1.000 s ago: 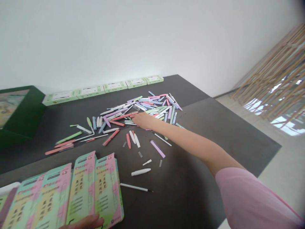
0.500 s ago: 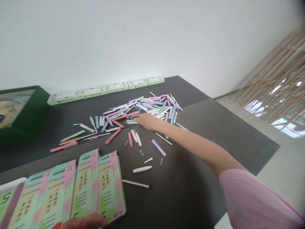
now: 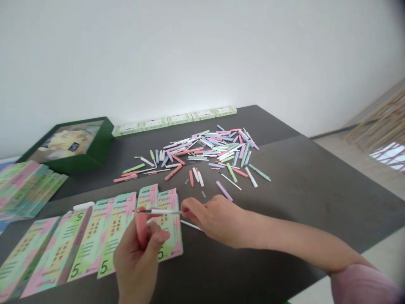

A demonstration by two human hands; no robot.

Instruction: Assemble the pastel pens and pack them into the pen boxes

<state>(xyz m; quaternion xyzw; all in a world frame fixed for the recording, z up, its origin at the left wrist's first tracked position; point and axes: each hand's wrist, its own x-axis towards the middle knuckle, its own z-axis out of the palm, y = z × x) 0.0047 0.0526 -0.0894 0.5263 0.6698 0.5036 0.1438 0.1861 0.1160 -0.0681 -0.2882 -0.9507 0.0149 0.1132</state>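
My right hand (image 3: 221,219) pinches the rear end of a white pen refill (image 3: 167,211), which lies level and points left. My left hand (image 3: 139,249) is raised below the refill's dark tip, palm up, with the fingers loosely curled and the thumb apart. An orange patch shows on its index fingertip, beside the tip; whether they touch I cannot tell. Behind and beneath the hands lies a row of pastel pen boxes (image 3: 84,245) marked 5. Another white refill (image 3: 191,226) lies partly behind my right hand.
A heap of coloured pen parts (image 3: 218,147) spreads over the dark table (image 3: 300,181). A green box (image 3: 98,147) with packets inside stands at left, near stacked pastel boxes (image 3: 28,190). Light-green boxes (image 3: 180,119) line the wall.
My right hand has come back from the pen heap toward me and now holds a refill. My left hand has lifted off the boxes toward it. The view has swung left.
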